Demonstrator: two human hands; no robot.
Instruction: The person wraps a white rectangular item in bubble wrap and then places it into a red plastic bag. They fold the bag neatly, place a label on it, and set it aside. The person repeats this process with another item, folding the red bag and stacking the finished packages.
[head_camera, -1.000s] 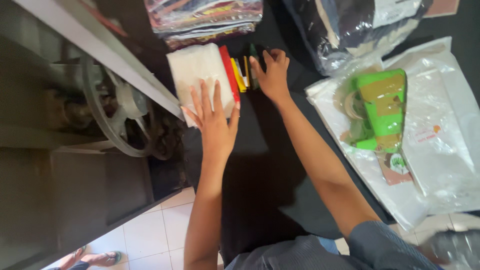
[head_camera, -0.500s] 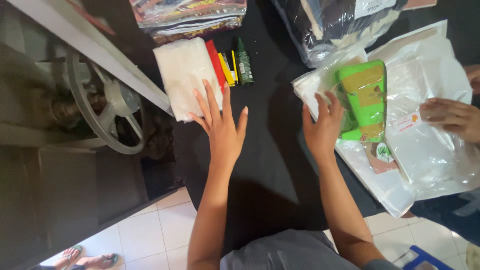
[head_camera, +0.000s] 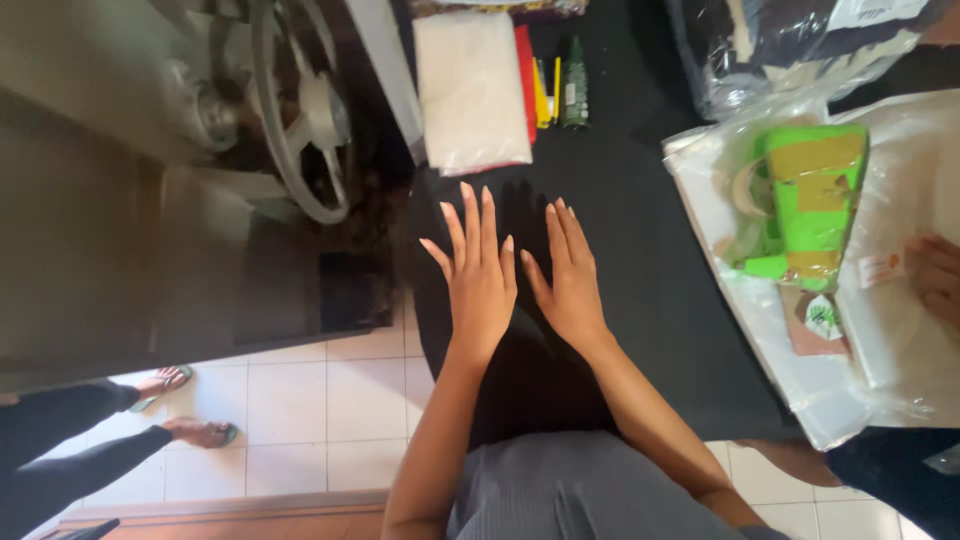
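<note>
- Black cloth covers the worktop, both hands lying flat on it, side by side at the near edge.
- Left hand is open, fingers spread, holding nothing.
- Right hand is open and empty too.
- White folded packet lies just beyond the fingertips; green package sits well off right.
- Looks like a smoothing step; the next move probably calls for even, flat pressure.

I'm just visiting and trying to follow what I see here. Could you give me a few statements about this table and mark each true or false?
1. Both hands, left hand and right hand, lie flat and empty on the black table. True.
2. The white folded cloth is under the right hand. False: it lies beyond the fingertips, untouched.
3. The green package rests on clear plastic bags. True.
4. The floor is carpeted. False: white tiles.
</note>
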